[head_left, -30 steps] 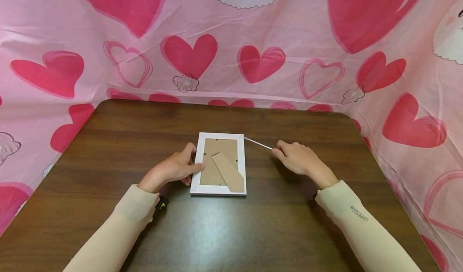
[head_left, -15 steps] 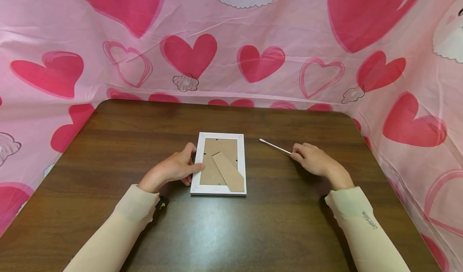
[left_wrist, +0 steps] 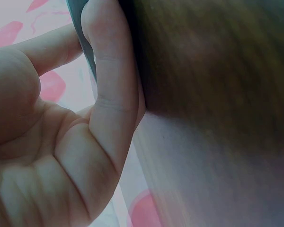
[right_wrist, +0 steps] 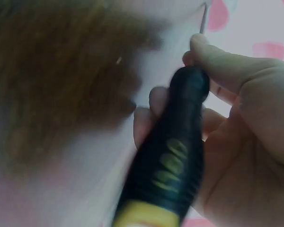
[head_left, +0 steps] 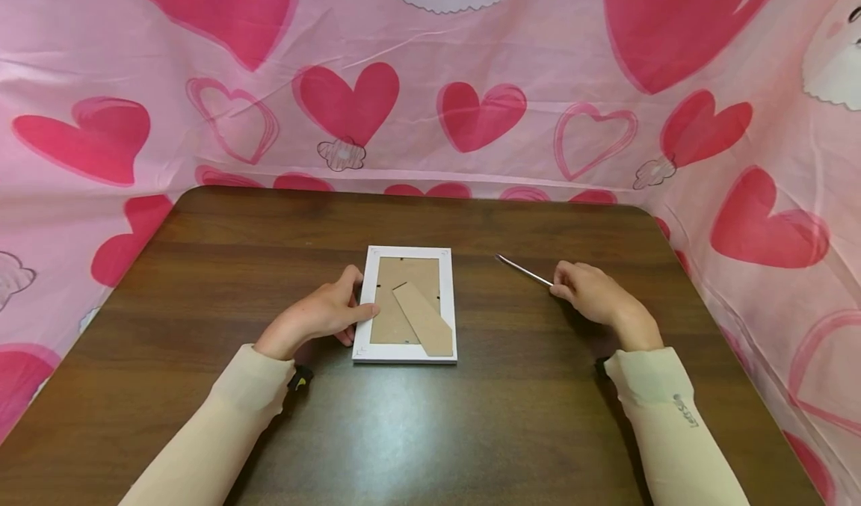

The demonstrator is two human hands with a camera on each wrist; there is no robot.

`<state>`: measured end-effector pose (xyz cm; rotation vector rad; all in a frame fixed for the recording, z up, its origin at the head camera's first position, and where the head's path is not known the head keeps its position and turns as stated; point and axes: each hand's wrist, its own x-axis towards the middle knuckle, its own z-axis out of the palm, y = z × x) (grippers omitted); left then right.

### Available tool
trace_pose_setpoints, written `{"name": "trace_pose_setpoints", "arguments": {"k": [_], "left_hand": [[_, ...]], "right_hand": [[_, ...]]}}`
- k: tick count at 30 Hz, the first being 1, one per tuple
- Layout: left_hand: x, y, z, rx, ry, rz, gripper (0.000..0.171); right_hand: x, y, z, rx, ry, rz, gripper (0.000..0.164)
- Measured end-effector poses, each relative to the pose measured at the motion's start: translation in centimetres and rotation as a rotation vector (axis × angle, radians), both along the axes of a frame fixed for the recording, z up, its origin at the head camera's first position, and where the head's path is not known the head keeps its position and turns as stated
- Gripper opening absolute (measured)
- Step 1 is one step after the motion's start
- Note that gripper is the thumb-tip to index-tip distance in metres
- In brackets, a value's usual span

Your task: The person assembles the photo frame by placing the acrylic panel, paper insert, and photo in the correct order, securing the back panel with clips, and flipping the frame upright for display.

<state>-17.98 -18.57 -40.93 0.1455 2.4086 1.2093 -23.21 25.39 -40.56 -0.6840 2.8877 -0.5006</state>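
A white picture frame [head_left: 392,319] lies face down on the table, with its brown backing board and angled stand leg [head_left: 430,325] showing. My left hand [head_left: 323,310] grips its left edge, thumb over the border and fingers at the side. In the left wrist view the curled fingers [left_wrist: 114,90] press along the frame's dark edge. To the right of the frame, my right hand [head_left: 592,293] holds a screwdriver [head_left: 525,270], its thin metal shaft pointing left and away. The right wrist view shows its black and yellow handle [right_wrist: 168,156] within the hand. Small dark tabs sit around the backing board.
The brown wooden table [head_left: 269,229] has rounded far corners. A pink cloth with hearts [head_left: 480,117] hangs behind it and along both sides. A small black and yellow item [head_left: 300,377] shows at the left cuff.
The screwdriver tip was at the frame's upper right corner; my right hand has drawn it away to the right, and the shaft has turned. The left hand and the frame stay put.
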Motion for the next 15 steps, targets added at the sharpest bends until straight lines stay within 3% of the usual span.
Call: {"name": "trace_pose_setpoints", "arguments": {"k": [15], "left_hand": [[-0.07, -0.08, 0.08, -0.004, -0.011, 0.002, 0.045]], "right_hand": [[-0.28, 0.16, -0.24, 0.024, -0.017, -0.017, 0.01]]}}
